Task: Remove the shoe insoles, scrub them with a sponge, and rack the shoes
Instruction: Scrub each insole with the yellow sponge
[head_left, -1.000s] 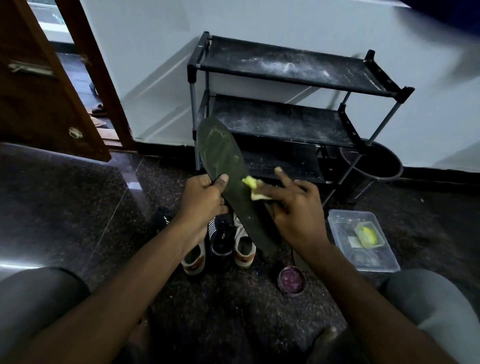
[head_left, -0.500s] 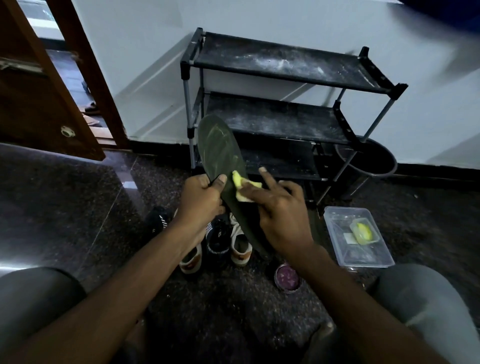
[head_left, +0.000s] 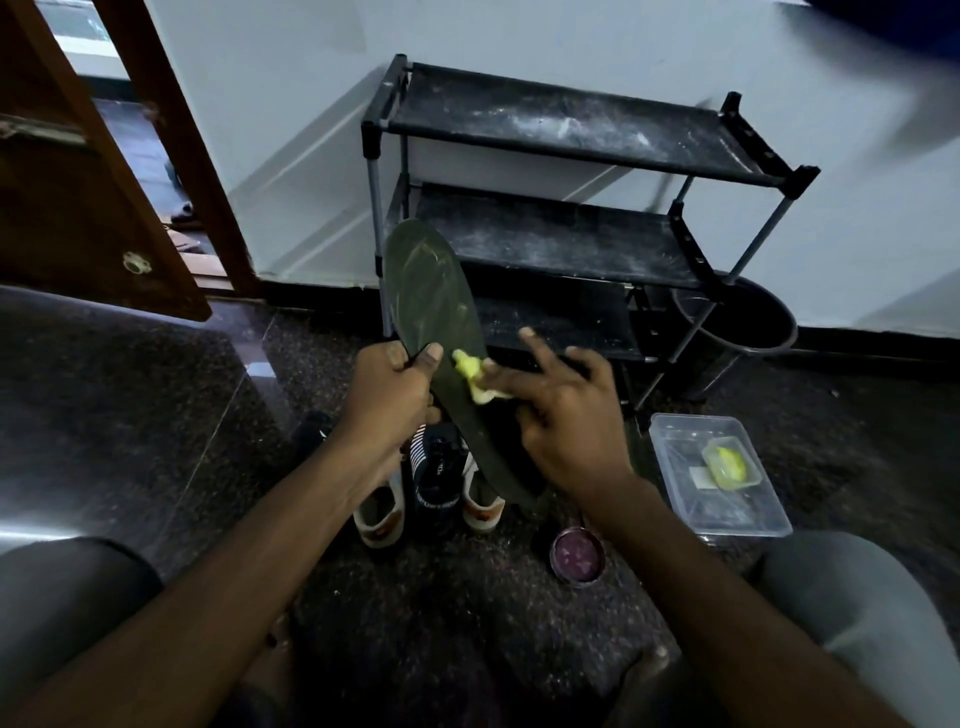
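In front of a black three-tier shoe rack (head_left: 566, 239), the left hand (head_left: 387, 389) grips a dark green insole (head_left: 441, 332) upright; the right hand (head_left: 566, 415) pinches a small yellow sponge (head_left: 470, 371) against it, above the shoes (head_left: 434, 478).

insole (head_left: 431, 306): one
sponge (head_left: 470, 370): one
shoes (head_left: 435, 480): three
rack (head_left: 571, 130): one, three shelves
tub (head_left: 719, 475): one
tin (head_left: 577, 555): one

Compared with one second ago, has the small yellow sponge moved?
Yes. The small yellow sponge slid leftward across the dark green insole, nearer the left post of the black metal shoe rack.
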